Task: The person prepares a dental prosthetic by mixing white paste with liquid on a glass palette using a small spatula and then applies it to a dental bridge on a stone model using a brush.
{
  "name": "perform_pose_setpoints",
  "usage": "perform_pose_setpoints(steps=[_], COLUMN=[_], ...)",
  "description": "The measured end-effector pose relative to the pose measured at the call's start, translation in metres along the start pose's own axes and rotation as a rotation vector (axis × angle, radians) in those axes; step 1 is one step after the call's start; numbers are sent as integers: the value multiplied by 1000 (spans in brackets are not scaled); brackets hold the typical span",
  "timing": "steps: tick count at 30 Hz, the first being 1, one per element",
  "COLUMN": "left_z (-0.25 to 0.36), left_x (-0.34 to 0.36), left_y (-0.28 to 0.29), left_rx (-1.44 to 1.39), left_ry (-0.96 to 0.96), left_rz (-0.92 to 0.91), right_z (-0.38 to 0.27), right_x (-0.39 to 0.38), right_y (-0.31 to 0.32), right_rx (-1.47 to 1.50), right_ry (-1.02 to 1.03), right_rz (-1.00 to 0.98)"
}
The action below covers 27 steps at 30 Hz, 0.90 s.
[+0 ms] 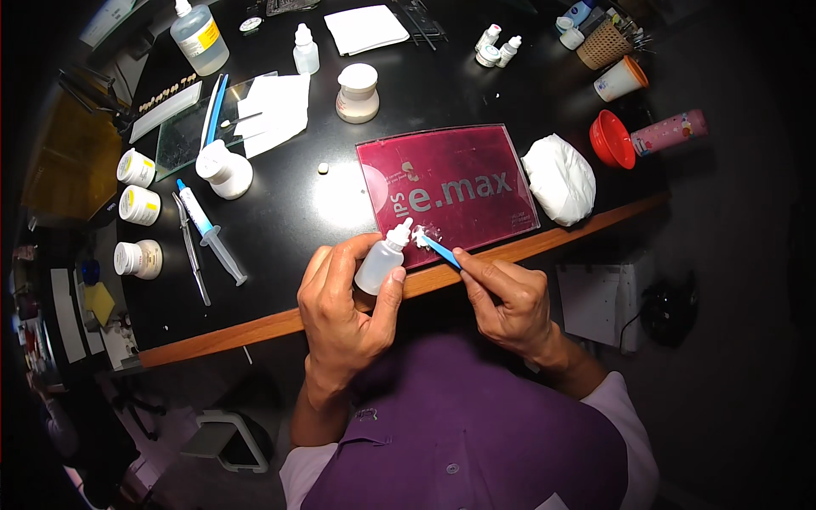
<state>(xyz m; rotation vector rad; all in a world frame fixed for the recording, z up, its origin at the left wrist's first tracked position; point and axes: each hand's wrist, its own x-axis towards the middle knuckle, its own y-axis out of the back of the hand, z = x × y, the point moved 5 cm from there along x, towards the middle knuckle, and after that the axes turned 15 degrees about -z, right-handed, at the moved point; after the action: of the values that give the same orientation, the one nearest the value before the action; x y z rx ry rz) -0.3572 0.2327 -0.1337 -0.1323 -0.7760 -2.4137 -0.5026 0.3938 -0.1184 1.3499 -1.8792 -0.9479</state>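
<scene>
Dropper bottle, contents unclear, in curled left hand, right hand pinching blue tool

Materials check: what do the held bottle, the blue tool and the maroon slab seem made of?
Bottle: likely plastic, satin; its body is milky and translucent.
Blue tool: probably plastic, smooth; the colour is even.
Maroon slab: glass or acrylic, glossy; its rim looks pale and see-through.

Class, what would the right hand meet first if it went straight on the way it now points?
Following the blue spatula it holds, the right hand would likely first meet the white material on the magenta slab; the dropper bottle lies beyond, though its height is unclear.
</scene>
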Motion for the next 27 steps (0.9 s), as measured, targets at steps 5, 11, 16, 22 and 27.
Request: perform_pose_setpoints(steps=[5, 11, 16, 22, 27], left_z=[0, 0, 1, 1, 1], left_x=[0, 0, 0, -1, 0], left_y=[0, 0, -1, 0, -1], left_rx=[2, 1, -14, -6, -19], left_ry=[-6, -28, 1, 14, 17], left_rz=[2, 10, -5, -21, -17], right_z=[-1, -1, -1, -2, 1], right_x=[-2, -5, -8, -3, -2], right_y=[0, -2, -8, -2, -5], right_rx=[-66, -77, -135, -46, 32], right_ry=[39, 85, 178, 50, 19], right_rz=[63, 134, 107, 112, 104])
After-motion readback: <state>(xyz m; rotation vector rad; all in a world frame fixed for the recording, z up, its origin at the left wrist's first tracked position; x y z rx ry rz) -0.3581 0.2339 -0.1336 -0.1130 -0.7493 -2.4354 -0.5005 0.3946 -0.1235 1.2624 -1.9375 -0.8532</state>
